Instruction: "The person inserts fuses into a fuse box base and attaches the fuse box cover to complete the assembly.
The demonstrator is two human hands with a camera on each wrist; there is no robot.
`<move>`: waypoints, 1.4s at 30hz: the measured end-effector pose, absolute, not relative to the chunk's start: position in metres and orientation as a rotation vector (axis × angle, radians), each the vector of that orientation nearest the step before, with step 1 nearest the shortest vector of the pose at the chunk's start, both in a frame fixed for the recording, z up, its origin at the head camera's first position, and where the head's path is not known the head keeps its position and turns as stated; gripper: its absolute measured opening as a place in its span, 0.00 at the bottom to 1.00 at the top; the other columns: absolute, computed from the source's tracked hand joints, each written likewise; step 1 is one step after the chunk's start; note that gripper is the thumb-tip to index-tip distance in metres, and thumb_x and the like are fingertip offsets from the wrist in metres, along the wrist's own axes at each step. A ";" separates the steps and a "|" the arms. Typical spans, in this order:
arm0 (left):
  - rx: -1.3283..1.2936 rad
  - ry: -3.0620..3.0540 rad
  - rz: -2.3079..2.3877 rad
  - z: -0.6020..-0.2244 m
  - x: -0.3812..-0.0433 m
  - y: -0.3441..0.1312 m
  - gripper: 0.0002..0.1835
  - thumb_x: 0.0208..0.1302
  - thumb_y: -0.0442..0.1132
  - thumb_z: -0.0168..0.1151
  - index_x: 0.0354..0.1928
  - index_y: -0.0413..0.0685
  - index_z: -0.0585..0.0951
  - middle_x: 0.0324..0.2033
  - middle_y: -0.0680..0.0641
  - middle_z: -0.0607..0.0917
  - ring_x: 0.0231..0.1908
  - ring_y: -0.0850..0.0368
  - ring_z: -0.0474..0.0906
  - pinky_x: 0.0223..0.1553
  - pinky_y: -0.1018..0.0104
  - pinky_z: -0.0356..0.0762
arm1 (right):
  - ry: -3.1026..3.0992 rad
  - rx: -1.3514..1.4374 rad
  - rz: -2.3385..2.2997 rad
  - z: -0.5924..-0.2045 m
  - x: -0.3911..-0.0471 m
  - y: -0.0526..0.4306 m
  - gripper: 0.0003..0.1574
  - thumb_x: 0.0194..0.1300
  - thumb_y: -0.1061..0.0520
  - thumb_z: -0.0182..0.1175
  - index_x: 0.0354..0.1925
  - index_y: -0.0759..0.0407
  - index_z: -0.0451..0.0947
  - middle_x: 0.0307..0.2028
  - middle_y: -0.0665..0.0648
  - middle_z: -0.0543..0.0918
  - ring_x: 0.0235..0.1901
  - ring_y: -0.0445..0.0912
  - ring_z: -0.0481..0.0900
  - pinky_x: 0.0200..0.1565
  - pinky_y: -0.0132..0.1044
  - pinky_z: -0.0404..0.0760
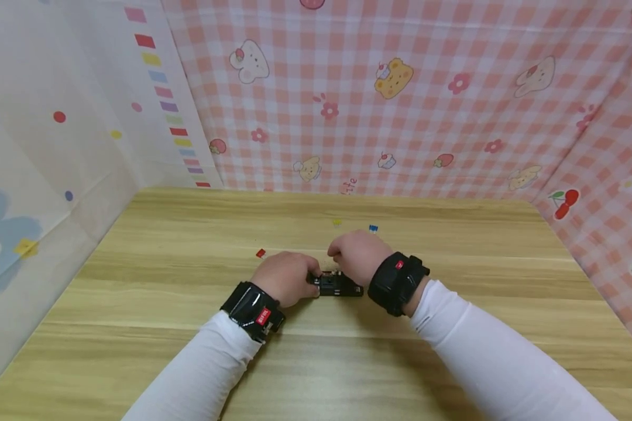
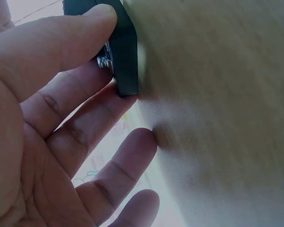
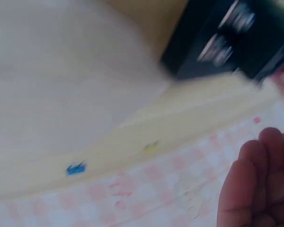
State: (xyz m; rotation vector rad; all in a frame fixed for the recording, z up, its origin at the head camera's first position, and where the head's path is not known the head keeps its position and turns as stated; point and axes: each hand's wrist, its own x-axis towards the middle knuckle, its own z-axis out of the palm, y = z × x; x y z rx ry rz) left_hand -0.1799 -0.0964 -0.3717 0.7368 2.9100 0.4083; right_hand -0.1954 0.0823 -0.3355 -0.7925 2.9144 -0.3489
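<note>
A black plastic fuse block point(image 1: 339, 286) with metal terminals lies on the table, its long side running left to right. My left hand point(image 1: 284, 279) grips its left end. In the left wrist view the thumb point(image 2: 102, 21) presses on one face and fingers lie against the other side, near a metal screw point(image 2: 103, 61). My right hand point(image 1: 360, 257) hovers over the block's right part with fingers bent; in the right wrist view several fingertips point(image 3: 270, 146) curve together below the blurred block point(image 3: 227, 38). I cannot tell whether the right thumb and forefinger pinch anything.
A red blade fuse point(image 1: 261, 253) lies left of the block, beyond the left hand. Farther back on the wooden table point(image 1: 453, 234) are a small yellow fuse point(image 1: 337, 221) and a blue fuse point(image 1: 373, 228). Patterned cloth point(image 1: 347, 117) hangs along the table's back and sides.
</note>
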 end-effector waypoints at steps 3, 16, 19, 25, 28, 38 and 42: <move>0.734 2.910 0.390 -0.371 -0.180 -0.096 0.12 0.49 0.52 0.71 0.37 0.63 0.83 0.30 0.61 0.81 0.28 0.62 0.71 0.30 0.63 0.70 | 2.954 -0.713 -0.365 -0.332 -0.203 0.092 0.12 0.65 0.59 0.57 0.46 0.56 0.81 0.40 0.53 0.84 0.38 0.43 0.77 0.44 0.43 0.78; 0.697 2.902 0.383 -0.373 -0.179 -0.095 0.14 0.50 0.53 0.70 0.39 0.63 0.83 0.34 0.59 0.82 0.31 0.61 0.71 0.34 0.61 0.70 | 3.006 -0.511 -0.305 -0.336 -0.242 0.135 0.14 0.65 0.61 0.56 0.48 0.61 0.80 0.42 0.59 0.82 0.38 0.48 0.76 0.45 0.47 0.77; 0.700 2.905 0.379 -0.373 -0.179 -0.095 0.14 0.50 0.53 0.70 0.39 0.63 0.83 0.33 0.59 0.82 0.31 0.61 0.71 0.34 0.61 0.70 | 3.035 -0.524 -0.263 -0.340 -0.250 0.143 0.13 0.64 0.63 0.56 0.46 0.61 0.81 0.40 0.59 0.83 0.37 0.49 0.77 0.45 0.47 0.77; 0.703 2.906 0.377 -0.374 -0.180 -0.096 0.14 0.49 0.54 0.70 0.39 0.63 0.83 0.33 0.60 0.82 0.31 0.61 0.71 0.34 0.61 0.70 | 3.056 -0.510 -0.218 -0.345 -0.260 0.155 0.13 0.64 0.63 0.56 0.46 0.62 0.81 0.40 0.61 0.84 0.40 0.51 0.78 0.46 0.48 0.77; 0.702 2.905 0.381 -0.374 -0.180 -0.096 0.14 0.49 0.54 0.70 0.39 0.63 0.83 0.34 0.60 0.82 0.31 0.61 0.71 0.35 0.61 0.70 | 3.052 -0.500 -0.221 -0.347 -0.265 0.157 0.13 0.64 0.62 0.57 0.46 0.62 0.81 0.40 0.61 0.84 0.39 0.51 0.78 0.45 0.48 0.77; 0.692 2.900 0.385 -0.374 -0.180 -0.097 0.14 0.50 0.53 0.70 0.40 0.62 0.83 0.33 0.60 0.82 0.31 0.61 0.71 0.34 0.62 0.70 | 3.008 -0.432 -0.223 -0.354 -0.280 0.159 0.14 0.63 0.62 0.58 0.46 0.63 0.81 0.44 0.62 0.82 0.43 0.51 0.76 0.50 0.48 0.74; 0.695 2.895 0.393 -0.373 -0.180 -0.096 0.14 0.50 0.53 0.70 0.39 0.62 0.83 0.33 0.59 0.82 0.30 0.61 0.71 0.34 0.62 0.70 | 3.003 -0.455 -0.204 -0.356 -0.283 0.157 0.14 0.62 0.61 0.58 0.47 0.63 0.81 0.44 0.62 0.82 0.43 0.52 0.76 0.50 0.48 0.74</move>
